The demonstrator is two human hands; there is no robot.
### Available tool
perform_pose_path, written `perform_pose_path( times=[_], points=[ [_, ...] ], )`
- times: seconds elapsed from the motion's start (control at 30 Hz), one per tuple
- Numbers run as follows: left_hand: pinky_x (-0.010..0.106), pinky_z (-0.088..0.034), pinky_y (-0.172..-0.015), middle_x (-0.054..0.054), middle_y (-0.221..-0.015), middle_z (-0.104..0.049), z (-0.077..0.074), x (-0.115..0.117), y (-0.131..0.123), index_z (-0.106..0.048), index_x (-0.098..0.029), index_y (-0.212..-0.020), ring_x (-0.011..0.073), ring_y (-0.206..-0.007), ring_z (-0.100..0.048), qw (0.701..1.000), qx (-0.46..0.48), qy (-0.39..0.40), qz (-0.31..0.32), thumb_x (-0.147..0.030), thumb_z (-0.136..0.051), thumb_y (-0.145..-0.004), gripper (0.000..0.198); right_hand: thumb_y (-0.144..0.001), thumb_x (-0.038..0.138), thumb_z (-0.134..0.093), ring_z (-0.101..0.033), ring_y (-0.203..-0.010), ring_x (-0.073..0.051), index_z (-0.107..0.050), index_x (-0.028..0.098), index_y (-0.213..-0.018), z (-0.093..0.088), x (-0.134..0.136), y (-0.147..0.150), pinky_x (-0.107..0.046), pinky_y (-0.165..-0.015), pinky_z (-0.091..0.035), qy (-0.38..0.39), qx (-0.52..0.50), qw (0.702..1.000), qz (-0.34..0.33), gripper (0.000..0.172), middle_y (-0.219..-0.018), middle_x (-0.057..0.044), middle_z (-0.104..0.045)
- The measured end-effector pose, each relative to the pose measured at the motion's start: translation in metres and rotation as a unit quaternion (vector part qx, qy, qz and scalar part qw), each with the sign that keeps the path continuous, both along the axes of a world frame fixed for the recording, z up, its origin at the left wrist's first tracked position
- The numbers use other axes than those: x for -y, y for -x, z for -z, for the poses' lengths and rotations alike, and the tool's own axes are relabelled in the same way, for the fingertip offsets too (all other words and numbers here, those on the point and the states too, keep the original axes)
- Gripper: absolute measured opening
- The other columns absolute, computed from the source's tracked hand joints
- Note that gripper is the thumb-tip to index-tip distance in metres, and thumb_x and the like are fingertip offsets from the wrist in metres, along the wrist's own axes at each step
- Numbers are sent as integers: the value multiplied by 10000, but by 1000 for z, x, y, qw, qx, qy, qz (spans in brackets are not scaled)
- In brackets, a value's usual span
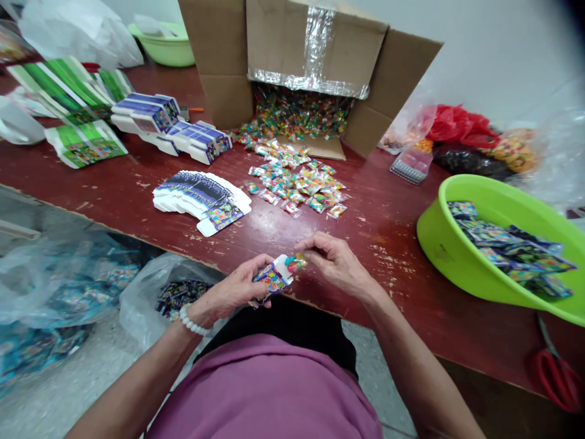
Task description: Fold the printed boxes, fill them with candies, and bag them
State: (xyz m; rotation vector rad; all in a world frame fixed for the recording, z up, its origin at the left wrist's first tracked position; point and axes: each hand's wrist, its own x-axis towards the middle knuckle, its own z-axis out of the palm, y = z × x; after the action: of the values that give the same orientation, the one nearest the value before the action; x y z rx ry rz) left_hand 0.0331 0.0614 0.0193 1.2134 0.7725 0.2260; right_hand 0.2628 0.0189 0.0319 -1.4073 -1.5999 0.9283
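Observation:
My left hand (242, 283), with a white bead bracelet at its wrist, is closed around a small printed candy box (274, 279) whose top flap stands open. At that open end, my right hand (336, 262) pinches a small clear packet of colourful candy (296, 262). Part of the packet is hidden by the fingers. Beyond the hands lies a pile of similar candy packets (297, 180) on the red table (365, 225). A fanned stack of flat purple boxes (196, 195) rests to the left of that pile.
A cardboard carton (315, 55) spills candy packets at the back. Bundled purple boxes (201, 140) and green boxes (86, 143) stand at left. On the right are a green basin (439, 256) with filled boxes and red-handled scissors (557, 378). Plastic bags (150, 292) sit below the table's edge.

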Motion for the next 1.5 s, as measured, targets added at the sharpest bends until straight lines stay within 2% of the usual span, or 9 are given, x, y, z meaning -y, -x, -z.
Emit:
perform_pose_path(
  times=[0.27,0.47,0.6,0.7,0.9,1.1,1.27,1.37,1.5],
  points=[
    [231,-532,-599,32,-941,-660,2,6,-7,-615,-192,-1087,129,-696,-601,995,70,64,-37,-217,-722,-720,383,-846,203,-648,-645,-784,-173,-707,241,-1042,8,1,15,-318,-751,-492,59,-102,992,-38,208,-878,-15,-724],
    [289,-559,-547,92,-893,-714,6,10,-14,-641,-158,-1087,210,-713,-668,965,135,162,-154,-408,-647,-847,347,-782,327,-758,-629,-765,-144,-667,240,-1036,13,5,20,-290,-716,-525,98,-306,940,116,284,-998,-22,-700],
    [272,-544,-506,79,-863,-728,10,14,-18,-679,-145,-1083,192,-645,-654,960,119,161,-196,-446,-656,-857,377,-718,341,-816,-606,-645,-139,-627,242,-1073,22,9,35,-272,-579,-507,211,-341,913,74,414,-850,4,-676],
    [241,-523,-493,62,-838,-729,14,17,-21,-701,-140,-1060,176,-638,-644,967,96,116,-205,-458,-688,-839,387,-676,327,-848,-584,-618,-119,-649,219,-992,25,8,44,-223,-523,-460,223,-328,916,66,389,-804,10,-671],
    [257,-545,-485,70,-803,-726,11,17,-21,-703,-144,-990,181,-631,-641,956,100,130,-245,-481,-656,-835,373,-690,336,-845,-590,-613,-81,-693,211,-988,26,7,37,-172,-520,-439,252,-434,864,31,358,-830,12,-676],
    [220,-524,-463,32,-767,-704,11,21,-24,-683,-163,-994,170,-630,-644,954,121,97,-255,-399,-745,-764,336,-723,402,-821,-603,-631,-135,-700,242,-965,34,9,51,-240,-541,-476,197,-368,907,53,314,-821,4,-691],
    [297,-569,-466,42,-723,-691,15,16,-23,-661,-154,-928,174,-569,-638,914,165,265,-260,-432,-669,-848,290,-853,417,-714,-624,-751,-178,-776,270,-922,36,9,51,-303,-686,-504,12,-156,983,95,173,-920,-39,-727],
    [325,-574,-458,62,-760,-697,17,14,-21,-678,-148,-1013,197,-595,-658,896,202,324,-226,-475,-583,-907,357,-909,419,-643,-601,-671,-165,-775,253,-901,32,11,47,-305,-657,-488,41,-137,989,37,213,-819,-33,-713],
    [241,-547,-465,53,-845,-710,21,18,-23,-701,-173,-1122,156,-624,-658,910,175,277,-256,-414,-632,-897,336,-854,427,-705,-628,-720,-184,-744,215,-829,34,14,46,-318,-686,-514,93,-167,980,47,218,-816,-40,-711]
  ],
)
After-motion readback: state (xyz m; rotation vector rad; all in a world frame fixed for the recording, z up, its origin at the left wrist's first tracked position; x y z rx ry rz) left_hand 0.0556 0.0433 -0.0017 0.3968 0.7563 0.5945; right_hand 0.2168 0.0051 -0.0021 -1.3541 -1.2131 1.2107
